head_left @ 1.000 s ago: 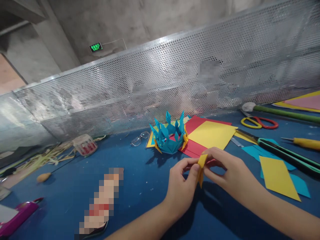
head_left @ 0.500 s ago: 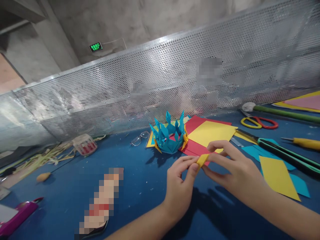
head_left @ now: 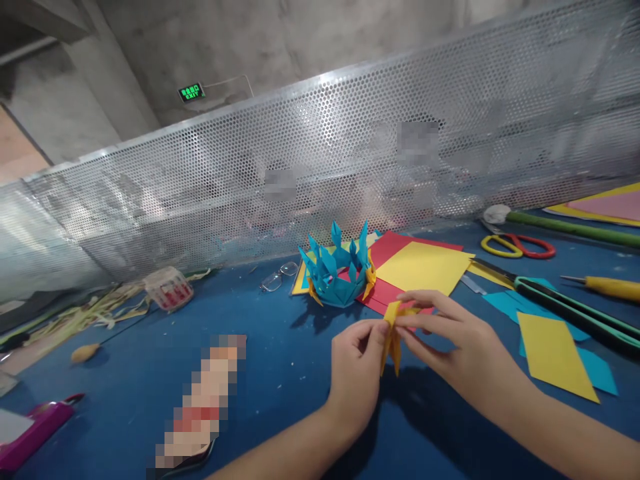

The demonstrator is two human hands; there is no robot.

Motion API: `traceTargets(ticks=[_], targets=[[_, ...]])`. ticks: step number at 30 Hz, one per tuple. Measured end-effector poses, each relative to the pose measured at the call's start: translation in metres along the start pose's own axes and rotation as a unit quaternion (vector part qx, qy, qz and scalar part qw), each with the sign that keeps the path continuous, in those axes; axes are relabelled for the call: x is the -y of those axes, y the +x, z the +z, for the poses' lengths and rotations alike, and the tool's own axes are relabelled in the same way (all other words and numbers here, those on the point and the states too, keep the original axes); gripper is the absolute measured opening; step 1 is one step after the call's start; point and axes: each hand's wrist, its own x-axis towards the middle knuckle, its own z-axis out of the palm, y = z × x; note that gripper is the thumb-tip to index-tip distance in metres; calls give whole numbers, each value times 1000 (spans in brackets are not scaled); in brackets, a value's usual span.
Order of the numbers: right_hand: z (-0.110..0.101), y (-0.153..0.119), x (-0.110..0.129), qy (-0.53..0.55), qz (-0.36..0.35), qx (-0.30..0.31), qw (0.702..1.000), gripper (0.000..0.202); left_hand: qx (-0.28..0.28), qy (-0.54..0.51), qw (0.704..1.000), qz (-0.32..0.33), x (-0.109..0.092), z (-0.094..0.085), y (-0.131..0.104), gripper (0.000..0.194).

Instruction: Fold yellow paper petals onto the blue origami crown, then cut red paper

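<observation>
A folded piece of yellow paper (head_left: 393, 330), with narrow points hanging down, is held between my two hands above the blue tabletop (head_left: 270, 427). My left hand (head_left: 356, 363) pinches its left side between thumb and curled fingers. From the right, my right hand (head_left: 453, 337) grips the upper part with its fingertips. Just beyond them stands a blue folded-paper crown (head_left: 340, 277) with pointed tips and yellow pieces at its sides. Behind my right hand lie a yellow sheet (head_left: 425, 263) and red sheets (head_left: 383, 293).
Scissors (head_left: 533, 245), a craft knife (head_left: 565, 310), a yellow-handled awl (head_left: 613, 287) and cut paper (head_left: 555, 353) lie right. Eyeglasses (head_left: 277, 277), a clear plastic container (head_left: 169, 288), a blurred-out flat object (head_left: 205, 407) and a purple tool (head_left: 37, 430) are left. A perforated metal panel (head_left: 220, 180) stands behind.
The yellow paper has turned more upright, so its hanging points now show. My right hand has shifted slightly left and lower, and its fingers have moved on the paper.
</observation>
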Motion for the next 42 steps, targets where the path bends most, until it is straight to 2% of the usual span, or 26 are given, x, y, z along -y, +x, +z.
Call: traceTargets(ticks=[8,13,18,22,29,35,42], targets=[[5,-4,3,20,-12,60,998,27,-6,-23,999,-37,0,-1,6,31],[2,-1,5,42,0,59,997,31,2,-33,998,-48,2,-2,7,36],[-5,4,9,66,43,62,995,34,39,-45,995,-78,1,1,4,40],[-8,7,10,90,79,80,990,29,53,-51,993,-91,2,2,5,36],[-3,7,1,149,99,136,974,10,58,-64,992,-93,7,2,6,25],[-7,12,1,178,138,157,962,11,72,-90,988,-107,5,2,7,16],[-9,15,6,201,187,136,952,15,80,-139,980,-116,0,1,7,14]])
